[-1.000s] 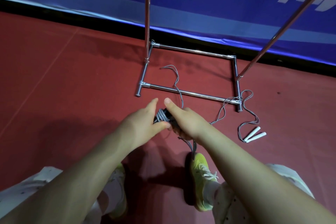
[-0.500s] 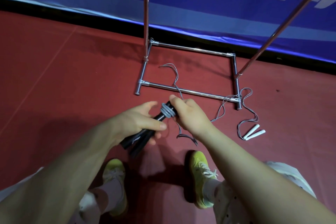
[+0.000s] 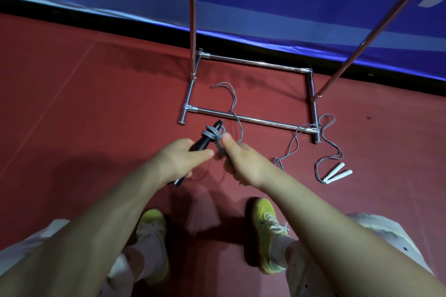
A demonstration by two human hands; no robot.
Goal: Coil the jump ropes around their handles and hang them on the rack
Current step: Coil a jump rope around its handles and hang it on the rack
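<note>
My left hand (image 3: 182, 160) grips the black handles (image 3: 205, 143) of a jump rope, which point up and away from me. Several turns of grey rope (image 3: 212, 134) are wound round their upper end. My right hand (image 3: 243, 160) pinches the grey rope just beside that coil. A loose length of the rope (image 3: 233, 103) trails over the front bar of the metal rack (image 3: 253, 119). A second rope with white handles (image 3: 336, 172) lies on the floor to the right, its cord (image 3: 327, 137) looped round the rack's front right foot.
The rack's chrome base frame lies on the red floor, with two uprights (image 3: 192, 14) rising out of view. A blue banner (image 3: 265, 7) runs behind it. My yellow-green shoes (image 3: 268, 231) stand below the hands.
The handles have tilted upright in my left hand, and the coil sits higher on them. My right hand has moved to pinch the rope right at the coil.
</note>
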